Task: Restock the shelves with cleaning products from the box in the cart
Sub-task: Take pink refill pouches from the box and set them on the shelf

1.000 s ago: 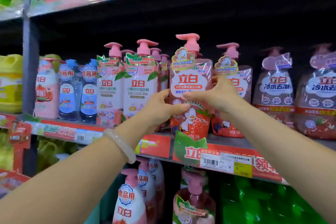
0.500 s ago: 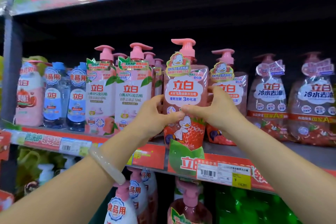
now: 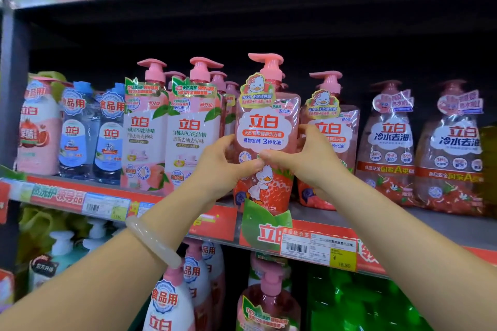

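Item: strawberry pump bottle (image 3: 265,140), pink pump head, duck on the label. Held upright between my two hands at the front edge of the middle shelf (image 3: 443,226); whether its base touches the shelf I cannot tell.

My left hand (image 3: 219,169): fingers curled round the bottle's left side, thumb across the front; pale bangle (image 3: 153,240) on that wrist.

My right hand (image 3: 301,161): fingers wrapped round the right side, thumb meeting the left thumb on the label.

Change since a second ago: grip the same; the bottle has kept its place between my hands, upright throughout, and the shelf has drifted right and down in view.

Just right of my right hand: matching duck bottle (image 3: 329,142), partly behind it. Just left of my left hand: two peach-label pump bottles (image 3: 172,129). Below my wrists: price tag (image 3: 318,250) on the shelf edge.
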A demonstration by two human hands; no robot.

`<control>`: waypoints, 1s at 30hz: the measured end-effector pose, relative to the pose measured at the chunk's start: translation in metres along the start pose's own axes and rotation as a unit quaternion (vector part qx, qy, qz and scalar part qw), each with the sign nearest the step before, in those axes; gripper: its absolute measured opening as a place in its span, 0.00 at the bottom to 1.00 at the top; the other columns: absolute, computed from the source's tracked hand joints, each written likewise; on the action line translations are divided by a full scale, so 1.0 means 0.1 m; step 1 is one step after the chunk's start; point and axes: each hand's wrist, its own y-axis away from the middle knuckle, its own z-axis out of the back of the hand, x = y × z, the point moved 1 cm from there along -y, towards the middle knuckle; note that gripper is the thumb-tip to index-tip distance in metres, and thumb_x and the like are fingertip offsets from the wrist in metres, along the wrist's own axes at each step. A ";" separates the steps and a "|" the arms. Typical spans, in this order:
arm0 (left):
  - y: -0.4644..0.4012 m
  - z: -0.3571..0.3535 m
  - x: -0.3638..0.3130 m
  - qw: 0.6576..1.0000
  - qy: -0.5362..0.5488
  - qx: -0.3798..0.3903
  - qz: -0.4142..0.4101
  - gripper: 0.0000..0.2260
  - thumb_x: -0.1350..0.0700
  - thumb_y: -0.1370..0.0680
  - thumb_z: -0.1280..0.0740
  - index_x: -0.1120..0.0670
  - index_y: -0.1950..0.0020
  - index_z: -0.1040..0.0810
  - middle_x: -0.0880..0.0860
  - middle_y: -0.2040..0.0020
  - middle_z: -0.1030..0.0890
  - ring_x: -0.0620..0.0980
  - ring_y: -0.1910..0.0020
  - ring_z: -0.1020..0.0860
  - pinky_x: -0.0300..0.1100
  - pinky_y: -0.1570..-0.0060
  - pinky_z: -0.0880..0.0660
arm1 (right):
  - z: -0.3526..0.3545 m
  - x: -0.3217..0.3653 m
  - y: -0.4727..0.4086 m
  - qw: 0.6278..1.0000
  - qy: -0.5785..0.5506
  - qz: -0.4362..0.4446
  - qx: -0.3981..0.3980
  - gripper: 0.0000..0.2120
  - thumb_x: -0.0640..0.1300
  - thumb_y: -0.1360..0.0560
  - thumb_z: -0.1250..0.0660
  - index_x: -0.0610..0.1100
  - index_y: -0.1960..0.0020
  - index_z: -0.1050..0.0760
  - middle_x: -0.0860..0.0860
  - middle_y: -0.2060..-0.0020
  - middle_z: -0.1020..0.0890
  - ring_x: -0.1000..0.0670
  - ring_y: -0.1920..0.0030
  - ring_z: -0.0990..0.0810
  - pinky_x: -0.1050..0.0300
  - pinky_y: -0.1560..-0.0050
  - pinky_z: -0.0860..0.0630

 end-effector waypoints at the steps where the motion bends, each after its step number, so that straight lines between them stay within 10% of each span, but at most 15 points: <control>1: 0.01 0.00 -0.01 1.000 -0.008 -0.001 0.001 0.19 0.60 0.28 0.27 0.53 0.38 0.24 0.52 0.48 0.18 0.47 0.50 0.19 0.37 0.54 0.21 | 0.00 0.00 0.00 1.000 0.001 -0.008 0.002 0.33 0.47 0.37 0.21 0.44 0.38 0.34 0.48 0.42 0.23 0.49 0.44 0.24 0.56 0.48 0.25; 5: 0.10 0.04 -0.02 1.000 -0.029 -0.008 0.007 0.24 0.62 0.27 0.28 0.55 0.32 0.29 0.52 0.39 0.22 0.47 0.47 0.21 0.37 0.50 0.23 | 0.03 0.05 0.09 0.994 0.100 0.025 -0.033 0.35 0.52 0.36 0.22 0.44 0.35 0.35 0.46 0.37 0.29 0.48 0.37 0.30 0.54 0.40 0.31; 9: 0.34 0.33 0.00 0.983 -0.159 -0.077 -0.048 0.23 0.59 0.27 0.28 0.58 0.34 0.28 0.51 0.42 0.23 0.49 0.41 0.23 0.44 0.40 0.26 | -0.11 0.28 0.37 0.950 0.147 0.248 -0.118 0.29 0.48 0.30 0.27 0.40 0.34 0.32 0.47 0.43 0.31 0.46 0.38 0.31 0.55 0.37 0.34; 14: 0.89 0.95 0.16 0.937 -0.345 -0.060 -0.008 0.16 0.52 0.30 0.29 0.58 0.46 0.21 0.53 0.52 0.18 0.50 0.52 0.19 0.40 0.50 0.25 | -0.94 0.46 0.81 0.911 0.210 0.332 0.129 0.22 0.53 0.30 0.35 0.41 0.41 0.27 0.45 0.44 0.26 0.44 0.40 0.28 0.55 0.41 0.33; 20: 1.74 2.01 0.88 0.815 -0.523 0.032 0.249 0.17 0.51 0.26 0.29 0.60 0.42 0.21 0.57 0.48 0.18 0.52 0.51 0.21 0.37 0.56 0.31 | -2.26 -0.13 1.69 0.835 0.252 0.266 0.409 0.22 0.52 0.26 0.34 0.43 0.36 0.30 0.42 0.40 0.29 0.41 0.37 0.30 0.47 0.37 0.32; 26: 2.78 2.83 1.60 0.753 -0.453 0.003 0.478 0.17 0.53 0.25 0.30 0.69 0.54 0.23 0.71 0.53 0.22 0.65 0.52 0.23 0.45 0.60 0.33 | -3.51 -0.93 2.56 0.780 0.204 0.126 0.577 0.21 0.52 0.24 0.35 0.40 0.37 0.30 0.41 0.39 0.28 0.41 0.37 0.29 0.50 0.38 0.31; 30: 3.50 2.95 2.34 0.724 -0.384 0.027 0.572 0.11 0.50 0.28 0.31 0.58 0.59 0.23 0.59 0.62 0.21 0.51 0.63 0.25 0.43 0.61 0.28 | -4.10 -1.55 3.05 0.752 0.187 -0.042 0.630 0.21 0.56 0.25 0.35 0.42 0.41 0.31 0.42 0.40 0.26 0.44 0.40 0.26 0.56 0.48 0.31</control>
